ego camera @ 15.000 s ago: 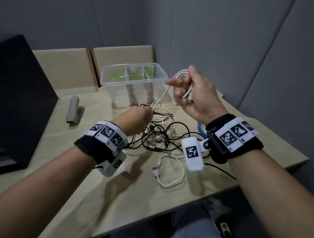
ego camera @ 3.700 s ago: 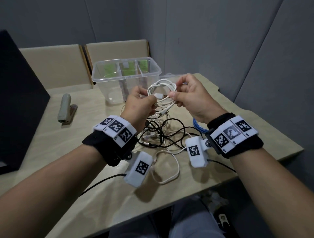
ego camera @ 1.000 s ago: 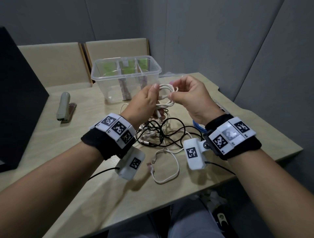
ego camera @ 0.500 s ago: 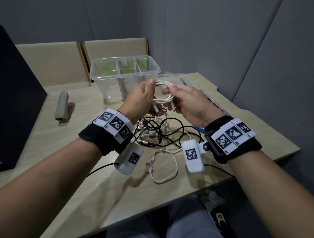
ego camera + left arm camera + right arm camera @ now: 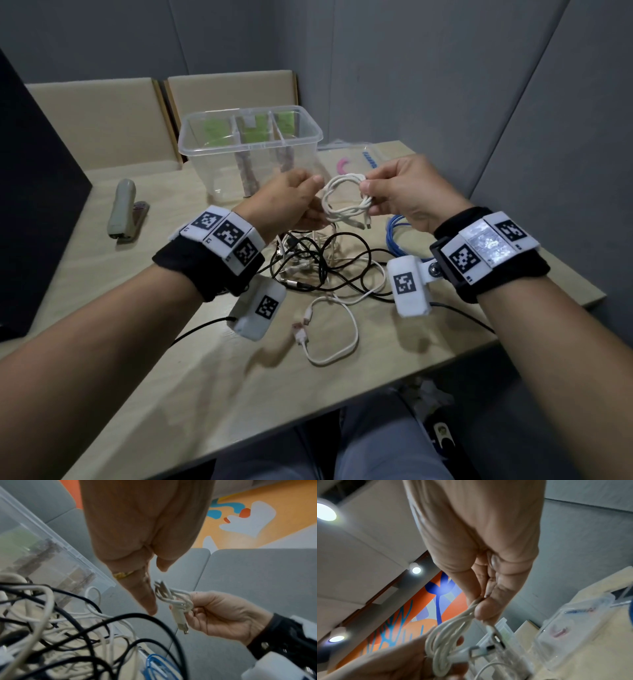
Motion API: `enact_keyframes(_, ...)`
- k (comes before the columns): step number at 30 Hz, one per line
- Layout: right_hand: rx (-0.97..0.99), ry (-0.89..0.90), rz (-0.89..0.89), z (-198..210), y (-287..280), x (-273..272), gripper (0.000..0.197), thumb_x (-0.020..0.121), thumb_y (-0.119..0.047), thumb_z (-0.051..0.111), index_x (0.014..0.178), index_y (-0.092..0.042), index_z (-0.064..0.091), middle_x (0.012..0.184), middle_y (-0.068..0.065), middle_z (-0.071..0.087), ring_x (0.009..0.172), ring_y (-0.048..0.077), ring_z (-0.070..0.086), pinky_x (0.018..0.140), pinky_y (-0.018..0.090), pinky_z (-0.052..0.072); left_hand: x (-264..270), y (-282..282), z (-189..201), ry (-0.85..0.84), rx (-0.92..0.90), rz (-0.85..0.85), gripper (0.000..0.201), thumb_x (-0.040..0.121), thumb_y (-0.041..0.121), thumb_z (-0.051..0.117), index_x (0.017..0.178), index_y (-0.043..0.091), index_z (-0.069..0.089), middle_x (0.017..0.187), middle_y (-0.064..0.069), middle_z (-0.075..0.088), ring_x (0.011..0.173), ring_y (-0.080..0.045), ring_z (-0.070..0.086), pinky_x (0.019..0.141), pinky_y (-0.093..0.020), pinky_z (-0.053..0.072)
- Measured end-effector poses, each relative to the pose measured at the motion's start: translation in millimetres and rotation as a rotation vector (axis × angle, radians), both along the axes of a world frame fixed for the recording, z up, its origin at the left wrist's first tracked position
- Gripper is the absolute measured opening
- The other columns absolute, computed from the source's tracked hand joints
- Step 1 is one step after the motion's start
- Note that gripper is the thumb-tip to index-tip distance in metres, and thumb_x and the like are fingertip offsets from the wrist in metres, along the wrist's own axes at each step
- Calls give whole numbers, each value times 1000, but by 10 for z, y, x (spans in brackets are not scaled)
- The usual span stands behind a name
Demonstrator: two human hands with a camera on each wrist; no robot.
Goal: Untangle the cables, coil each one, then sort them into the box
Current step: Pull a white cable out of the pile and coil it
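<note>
While a loose white cable (image 5: 325,329) lies nearest on the table (image 5: 154,377), the tangle (image 5: 322,263) sits beyond it; above the tangle, left hand (image 5: 287,202) and right hand (image 5: 404,192) pinch a coiled white cable (image 5: 346,200), with the clear box (image 5: 250,154) behind.

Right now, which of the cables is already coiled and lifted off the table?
The white coiled USB cable, pinched by the right hand and left hand. The other cables lie on the wooden table.
</note>
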State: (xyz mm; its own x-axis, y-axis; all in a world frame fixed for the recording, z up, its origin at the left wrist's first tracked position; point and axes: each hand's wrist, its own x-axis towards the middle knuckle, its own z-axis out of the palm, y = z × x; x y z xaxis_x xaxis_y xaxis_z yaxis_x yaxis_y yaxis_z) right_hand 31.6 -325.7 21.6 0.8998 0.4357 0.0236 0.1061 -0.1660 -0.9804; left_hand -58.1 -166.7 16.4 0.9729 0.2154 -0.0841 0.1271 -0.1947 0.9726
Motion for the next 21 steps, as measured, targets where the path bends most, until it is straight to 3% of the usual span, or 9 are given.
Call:
enact_keyframes(1, -6, 2, -34, -23, -24, 54, 13, 84, 6, 64, 75, -2, 59, 71, 13, 59, 46, 12, 61, 47, 23, 54, -11, 17, -13, 15, 117, -13, 24, 100, 24, 39, 111, 7, 52, 90, -11, 65, 85, -26, 65, 82, -39, 56)
enact_keyframes(4, -62, 32, -106, -80, -83, 199, 17, 82, 8, 65, 73, -3, 55, 74, 14, 59, 50, 19, 62, 48, 25, 56, -68, 78, -82, 74, 753, -237, 21, 93, 35, 52, 104, 19, 59, 104, 0, 62, 96, -18, 59, 87, -34, 49)
enact_keyframes(6, -120, 54, -125, -115, -97, 264, 20, 79, 11, 66, 72, -3, 54, 77, 14, 58, 56, 25, 63, 48, 27, 56, -70, 124, -178, 202, 939, -428, 23, 84, 45, 63, 98, 27, 62, 103, 6, 61, 94, -13, 58, 87, -32, 48)
enact_keyframes(9, -182, 96, -133, -206, -92, 341, 25, 78, 14, 64, 79, -7, 51, 86, 13, 56, 66, 31, 65, 54, 33, 59, -23, 184, -292, 245, 1071, -544, 23, 69, 54, 67, 78, 35, 60, 95, 8, 61, 89, -16, 60, 83, -38, 51)
enact_keyframes(11, -213, 122, -120, -293, -65, 384, 28, 79, 14, 62, 88, -10, 50, 93, 6, 51, 73, 32, 65, 60, 36, 60, 12, 198, -305, 240, 1113, -514, 18, 69, 49, 70, 74, 39, 55, 93, 6, 58, 88, -19, 57, 81, -39, 51)
enact_keyframes(14, -299, 152, -85, -395, -16, 431, 28, 82, 14, 59, 100, -8, 54, 92, 4, 50, 78, 30, 66, 61, 33, 60, 41, 217, -328, 212, 1199, -386, 23, 78, 33, 71, 80, 26, 49, 90, 1, 55, 83, -20, 52, 72, -30, 44)
enact_keyframes(16, -353, 170, -64, -442, 16, 464, 23, 83, 13, 58, 93, -8, 56, 93, 13, 56, 76, 26, 66, 63, 31, 60, 68, 248, -345, 226, 1236, -360, 23, 80, 30, 70, 83, 21, 49, 86, 1, 53, 82, -20, 50, 69, -29, 41)
enact_keyframes(19, -427, 129, 1, -479, 25, 520, 25, 83, 12, 58, 80, -13, 55, 98, 17, 59, 78, 22, 63, 78, 36, 59, 82, 298, -336, 254, 1266, -380, 16, 80, 30, 70, 87, 18, 61, 86, -1, 61, 85, -21, 56, 73, -29, 45)
enact_keyframes(21, -492, 120, 36, -477, 22, 528, 18, 82, 10, 59, 90, -7, 60, 105, 23, 62, 84, 24, 62, 86, 40, 56, 87, 340, -312, 205, 1232, -341, 16, 82, 26, 69, 92, 13, 70, 88, -5, 68, 84, -21, 59, 70, -26, 43)
